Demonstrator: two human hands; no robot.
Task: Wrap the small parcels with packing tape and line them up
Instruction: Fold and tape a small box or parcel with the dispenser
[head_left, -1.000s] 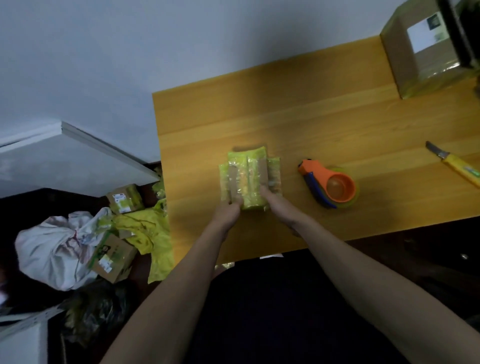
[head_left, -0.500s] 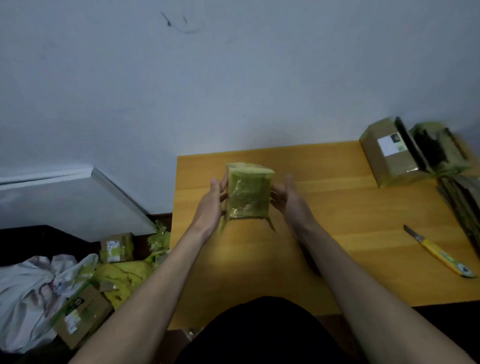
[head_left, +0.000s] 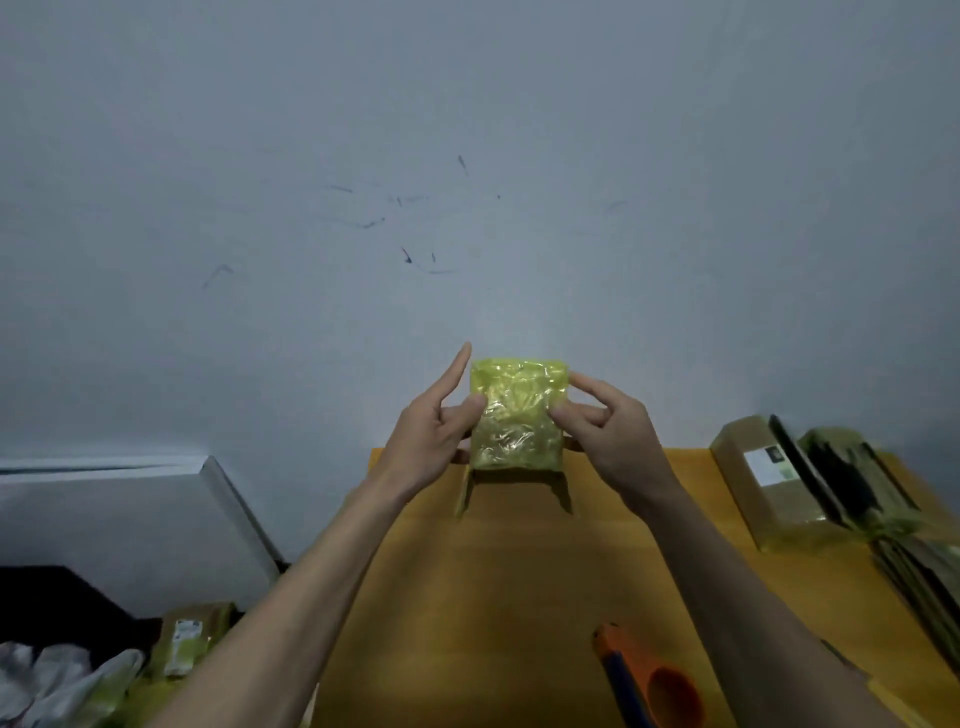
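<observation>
**Parcel raised in both hands above table**

Lifted higher than half a second ago, the yellow-green parcel (head_left: 517, 413) now sits up against the grey wall (head_left: 467, 156), clear of the wooden table (head_left: 493, 597), where a second ago it lay flat on the wood under both hands. View has tilted up too; more wall, less table.

Left hand (head_left: 434, 436) holds parcel's left edge: thumb pressed on the near face, index finger straight and pointing up, apart from the parcel; other fingers go behind it, hidden. Right hand (head_left: 610, 426) holds the right edge: thumb on near face, index fingertip touching upper right corner, remaining fingers curled, ends not visible. Parcel upright, shiny crinkled wrap facing camera. Two loose tape strips (head_left: 561, 493) hang from its bottom corners toward the table.

Orange tape dispenser (head_left: 649, 680) lies on near part of the table, right of centre, well apart from the parcel. Brown cardboard box (head_left: 763, 483) with white label stands at right edge of the table, dark flat items just right of it, blurred. Floor at lower left: small labelled box (head_left: 184, 642), white bags (head_left: 57, 680), yellow wrapping.
</observation>
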